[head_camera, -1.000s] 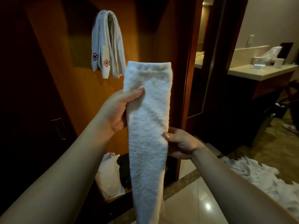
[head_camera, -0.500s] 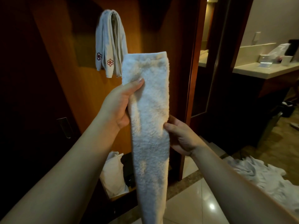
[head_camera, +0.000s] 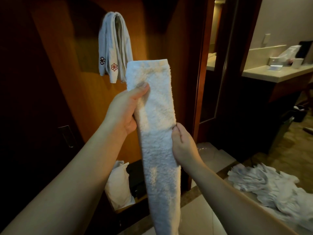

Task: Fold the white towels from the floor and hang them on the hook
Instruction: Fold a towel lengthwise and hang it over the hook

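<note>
My left hand (head_camera: 124,108) grips the folded white towel (head_camera: 156,133) near its top, thumb across the front; my right hand (head_camera: 183,145) pinches its right edge lower down. The towel hangs upright, just right of and below the hung towels (head_camera: 114,46) on the wooden panel (head_camera: 94,102). More towels (head_camera: 269,184) lie heaped on the floor, lower right of it.

The tiled floor (head_camera: 199,216) carries a heap of crumpled white towels (head_camera: 271,185) at near right; a white bag (head_camera: 118,185) stands at left.
</note>
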A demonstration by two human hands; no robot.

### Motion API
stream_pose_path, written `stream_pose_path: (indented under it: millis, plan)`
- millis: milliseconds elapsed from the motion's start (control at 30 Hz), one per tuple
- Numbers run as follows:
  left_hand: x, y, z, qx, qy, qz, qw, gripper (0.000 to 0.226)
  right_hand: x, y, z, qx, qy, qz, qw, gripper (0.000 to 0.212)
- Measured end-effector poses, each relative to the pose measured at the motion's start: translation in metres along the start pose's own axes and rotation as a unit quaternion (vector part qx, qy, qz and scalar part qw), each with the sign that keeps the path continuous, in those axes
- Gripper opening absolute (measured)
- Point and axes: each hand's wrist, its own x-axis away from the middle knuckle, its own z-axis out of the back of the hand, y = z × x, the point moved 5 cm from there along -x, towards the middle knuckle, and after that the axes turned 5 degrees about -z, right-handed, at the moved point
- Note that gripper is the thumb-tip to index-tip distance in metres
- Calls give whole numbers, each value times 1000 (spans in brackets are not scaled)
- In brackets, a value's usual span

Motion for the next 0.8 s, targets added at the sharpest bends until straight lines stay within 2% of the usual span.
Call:
stream_pose_path:
  millis: [100, 200, 333, 433, 500, 600, 700, 800]
  plan:
    - [-1, -5, -2, 4, 1, 16, 1000, 27, -1, 3, 2, -10, -2, -28, 1000, 46]
    - [-6, -8, -1, 18, 15, 40, 999, 25, -6, 7, 4, -10, -64, -65, 996, 72]
    - [-19, -7, -4, 2, 35, 66, 997, 27, -12, 9, 4, -58, -171, -126, 975, 57]
    - [-29, -8, -7, -17, 39, 76, 996, 23, -15, 23, 4, -112, -234, -214, 942, 66]
    - [-35, -10, -6, -23, 45, 81, 995, 25, -12, 32, 5, -77, -273, -240, 928, 77]
    - [-45, -12, 0, -43, 55, 83, 994, 30, -8, 45, 9, -52, -274, -246, 928, 88]
    - [-55, -19, 1, -63, 63, 93, 992, 29, -4, 54, 10, -96, -258, -263, 924, 101]
    - [-66, -23, 0, -64, 67, 104, 990, 28, 0, 60, 8, -150, -252, -280, 914, 104]
